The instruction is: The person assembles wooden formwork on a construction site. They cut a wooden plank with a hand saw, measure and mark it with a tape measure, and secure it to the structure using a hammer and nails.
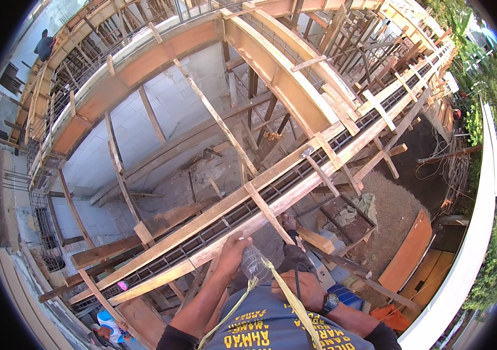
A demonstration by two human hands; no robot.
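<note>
My left hand (232, 254) is closed in front of my chest, with a small pale thing at its fingertips that I cannot make out. Right beside its fingers is a clear plastic bottle (253, 263), next to a yellow strap (286, 290) that runs down over my dark shirt. My right hand (305, 289), with a watch at the wrist, is curled near my belly; what its fingers hold is hidden. Ahead of both hands runs a long wooden beam form (219, 248) with a steel rebar cage (207, 232) inside. A wooden crosspiece (267, 211) spans its top.
Curved plywood forms (283, 76) and many timber props stand beyond. A diagonal pole (213, 111) leans across the pit by a grey block wall (161, 116). Far below lies gravel ground (391, 204). Other people are at lower left (108, 326) and upper left (44, 46).
</note>
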